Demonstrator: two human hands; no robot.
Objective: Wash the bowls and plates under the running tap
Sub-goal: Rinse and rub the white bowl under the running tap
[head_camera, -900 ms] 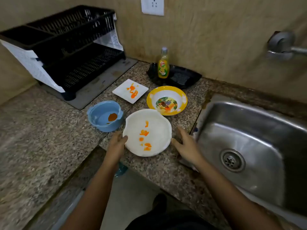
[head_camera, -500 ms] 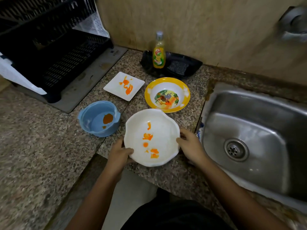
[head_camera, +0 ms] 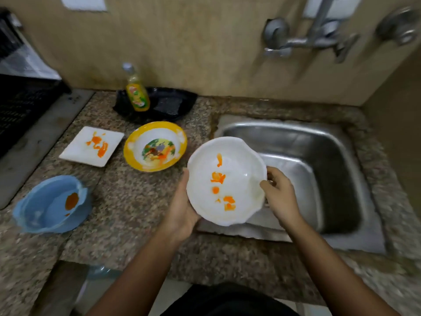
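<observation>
A white bowl [head_camera: 237, 174] smeared with orange sauce is lifted off the counter and hangs over the left edge of the steel sink [head_camera: 330, 156]. My left hand [head_camera: 182, 208] grips its left rim and my right hand [head_camera: 279, 192] grips its right rim. On the granite counter remain a yellow-rimmed bowl [head_camera: 134, 147], a square white plate [head_camera: 77, 149] with orange streaks, and a blue bowl [head_camera: 41, 215] with an orange blob. The tap [head_camera: 309, 39] is mounted on the wall above the sink; no water is visible.
A dish soap bottle [head_camera: 137, 93] stands in a black tray [head_camera: 182, 99] with a scrub pad at the back of the counter. A black dish rack [head_camera: 20, 101] sits at the far left on a grey mat. The counter's front edge runs just below my arms.
Both hands took hold of the white bowl, lifted it off the counter and carried it right, to the sink's left edge. The view swung right toward the sink and tap.
</observation>
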